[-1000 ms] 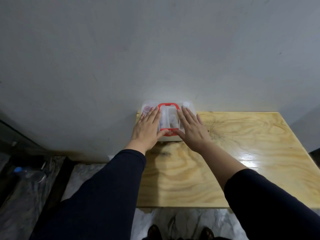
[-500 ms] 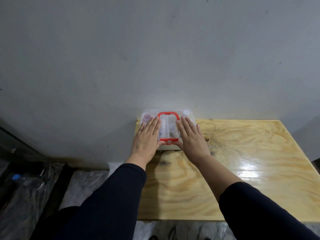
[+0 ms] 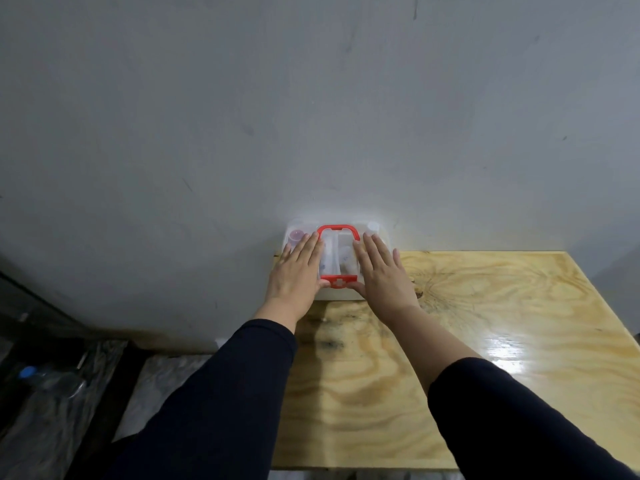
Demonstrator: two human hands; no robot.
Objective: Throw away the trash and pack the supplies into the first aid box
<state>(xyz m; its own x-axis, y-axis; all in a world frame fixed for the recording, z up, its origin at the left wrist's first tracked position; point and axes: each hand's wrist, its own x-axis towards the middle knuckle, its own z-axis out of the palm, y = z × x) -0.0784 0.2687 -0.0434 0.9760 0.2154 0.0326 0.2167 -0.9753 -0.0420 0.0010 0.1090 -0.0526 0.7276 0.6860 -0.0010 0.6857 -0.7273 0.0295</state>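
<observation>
The first aid box [image 3: 337, 263] is a clear plastic case with a red handle [image 3: 337, 231] and a red latch bearing a white cross. It stands closed at the far left corner of the wooden table [image 3: 485, 341], against the grey wall. My left hand [image 3: 299, 275] lies flat on the left half of the lid, fingers stretched out. My right hand [image 3: 382, 273] lies flat on the right half, its thumb near the latch. Supplies show dimly through the lid, among them a pink-capped item [image 3: 297, 234] at the back left.
The grey wall [image 3: 311, 116] rises directly behind the box. Left of the table, down on the floor, lies a plastic bag with a blue-capped bottle [image 3: 29, 372]. The table's left edge runs just beside my left wrist.
Both hands stay flat on the lid. The view has tilted upward, so box and table sit lower in the frame. My thumbs have drawn slightly apart from the latch.
</observation>
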